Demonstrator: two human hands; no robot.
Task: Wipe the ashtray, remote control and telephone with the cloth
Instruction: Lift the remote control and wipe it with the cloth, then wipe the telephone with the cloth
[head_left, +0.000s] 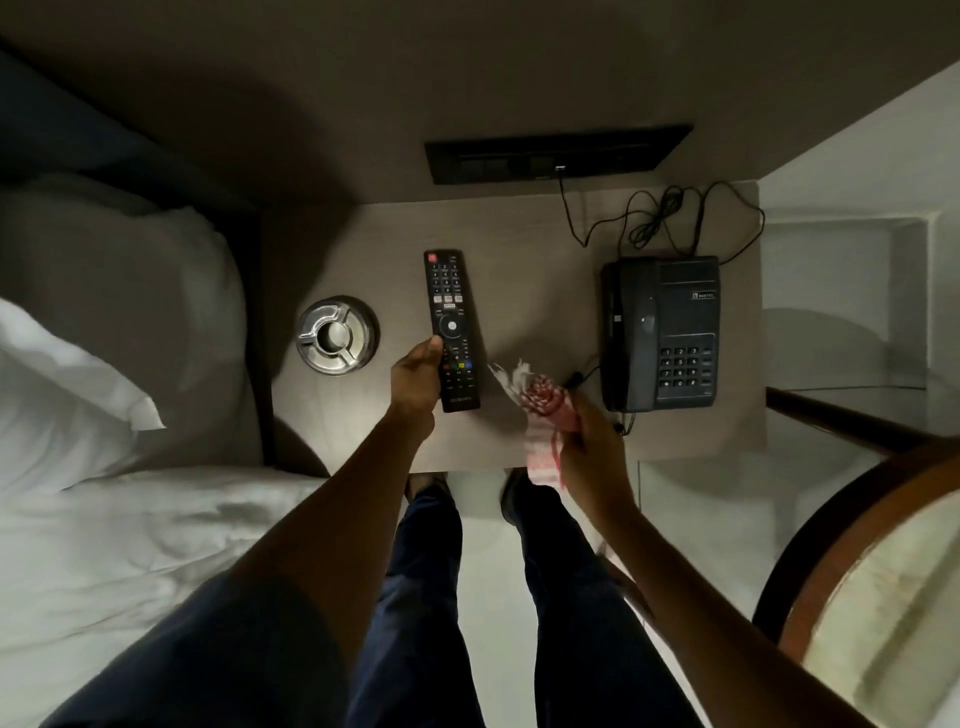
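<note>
On the bedside table (530, 249) lie a round metal ashtray (336, 335) at the left, a black remote control (450, 325) in the middle and a dark telephone (661, 332) at the right. My left hand (417, 379) grips the lower left side of the remote control, thumb on its edge. My right hand (592, 441) holds a bunched red-and-white cloth (540, 410) just right of the remote, near the table's front edge and left of the telephone.
A bed with white pillows (104, 322) borders the table on the left. A dark socket panel (558, 151) sits on the wall behind, with black cords (670, 218) trailing to the telephone. A round wooden chair (872, 571) stands at the right. My legs are below.
</note>
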